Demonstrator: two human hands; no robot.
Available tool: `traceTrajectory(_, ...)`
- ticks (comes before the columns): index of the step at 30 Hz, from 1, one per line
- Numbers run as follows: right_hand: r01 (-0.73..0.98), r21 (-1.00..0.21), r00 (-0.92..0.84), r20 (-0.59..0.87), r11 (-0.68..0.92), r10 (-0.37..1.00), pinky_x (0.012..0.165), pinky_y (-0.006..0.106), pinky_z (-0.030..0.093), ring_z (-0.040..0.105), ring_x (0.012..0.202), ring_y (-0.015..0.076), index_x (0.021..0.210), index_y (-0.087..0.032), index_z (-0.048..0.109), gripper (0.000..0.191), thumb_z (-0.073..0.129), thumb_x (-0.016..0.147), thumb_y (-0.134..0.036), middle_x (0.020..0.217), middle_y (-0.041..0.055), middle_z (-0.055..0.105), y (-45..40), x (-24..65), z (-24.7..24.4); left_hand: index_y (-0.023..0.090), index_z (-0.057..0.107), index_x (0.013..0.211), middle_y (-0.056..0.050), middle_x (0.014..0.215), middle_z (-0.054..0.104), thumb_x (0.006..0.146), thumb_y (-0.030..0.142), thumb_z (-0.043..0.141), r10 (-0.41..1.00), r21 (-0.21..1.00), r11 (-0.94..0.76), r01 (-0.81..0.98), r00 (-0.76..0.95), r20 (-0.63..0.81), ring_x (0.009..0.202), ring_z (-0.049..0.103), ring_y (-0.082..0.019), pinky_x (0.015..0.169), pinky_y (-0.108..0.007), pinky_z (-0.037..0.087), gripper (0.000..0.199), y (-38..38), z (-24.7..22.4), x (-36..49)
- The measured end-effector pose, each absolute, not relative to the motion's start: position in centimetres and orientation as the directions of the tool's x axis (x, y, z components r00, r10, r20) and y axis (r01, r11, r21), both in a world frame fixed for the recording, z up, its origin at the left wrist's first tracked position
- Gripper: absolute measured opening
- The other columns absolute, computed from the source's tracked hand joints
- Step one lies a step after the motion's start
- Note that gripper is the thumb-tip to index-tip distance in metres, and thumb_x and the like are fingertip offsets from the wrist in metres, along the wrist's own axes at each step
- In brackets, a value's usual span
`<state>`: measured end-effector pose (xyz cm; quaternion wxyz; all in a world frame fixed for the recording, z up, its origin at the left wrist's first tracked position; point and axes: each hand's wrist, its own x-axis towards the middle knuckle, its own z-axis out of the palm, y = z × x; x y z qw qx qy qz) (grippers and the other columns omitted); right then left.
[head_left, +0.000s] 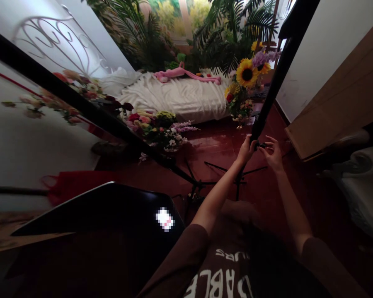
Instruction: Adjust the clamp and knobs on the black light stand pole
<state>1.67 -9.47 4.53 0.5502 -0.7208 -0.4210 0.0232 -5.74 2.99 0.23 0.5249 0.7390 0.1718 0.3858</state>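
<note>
A black light stand (270, 95) rises at a slant in front of me on the right, its legs spread on the red floor. My left hand (245, 150) is wrapped round its pole, just below a joint. At the same height, the fingers of my right hand (272, 155) close on a small black knob (261, 145) that sticks out from the pole's right side. The upper end of the stand runs out of the picture.
Another black stand (77, 97) slants across the left. A dark flat panel (112, 207) sits at lower left beside a red bag (77, 184). Ahead is a white-draped platform (174, 97) with a pink plush toy (174, 73), flowers (247, 73) and palm leaves. A wooden board (332, 95) leans right.
</note>
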Motion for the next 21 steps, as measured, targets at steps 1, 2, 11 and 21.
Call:
traceTrajectory(1,0.623,-0.781,0.631,0.469,-0.044,0.618,0.086,0.037,0.051,0.062,0.096,0.0194,0.128,-0.027,0.050,0.055,0.069,0.079,-0.044,0.107,0.0048,0.064,-9.5,1.6,4.5,0.017,0.046,0.119,-0.004,0.089,0.063,0.094,0.047,0.039,0.660,0.908,-0.392,-0.148,0.642,0.390,0.073,0.058,-0.011,0.072,-0.023,0.044,0.039,3.0,0.2,-5.7)
traceTrajectory(2,0.666,-0.744,0.613,0.505,-0.054,0.608,0.085,0.037,0.051,0.062,0.095,0.0195,0.129,-0.027,0.050,0.055,0.068,0.081,-0.044,0.107,0.0053,0.064,-9.5,1.4,4.5,0.017,0.046,0.119,-0.004,0.089,0.063,0.094,0.047,0.039,0.660,0.907,-0.394,-0.146,0.642,0.390,0.073,0.058,-0.011,0.072,-0.022,0.044,0.040,3.0,0.2,-5.7)
traceTrajectory(11,0.919,-0.286,0.394,0.677,-0.271,0.622,0.089,0.039,0.044,0.059,0.089,0.0225,0.121,-0.024,0.063,0.032,0.046,0.096,-0.036,0.090,0.0082,0.067,-9.3,2.5,2.2,0.016,0.046,0.119,-0.003,0.084,0.062,0.093,0.053,0.037,0.647,0.912,-0.377,-0.163,0.658,0.385,0.067,0.056,-0.011,0.067,-0.023,0.043,0.046,3.1,0.2,-5.8)
traceTrajectory(21,0.909,-0.321,0.417,0.724,-0.267,0.549,0.090,0.042,0.042,0.058,0.092,0.0237,0.121,-0.019,0.060,0.036,0.038,0.094,-0.029,0.096,0.0117,0.064,-8.3,3.3,1.9,0.018,0.045,0.122,-0.003,0.084,0.063,0.094,0.043,0.041,0.652,0.913,-0.378,-0.155,0.655,0.382,0.067,0.058,-0.010,0.067,-0.022,0.044,0.038,3.1,0.3,-6.0)
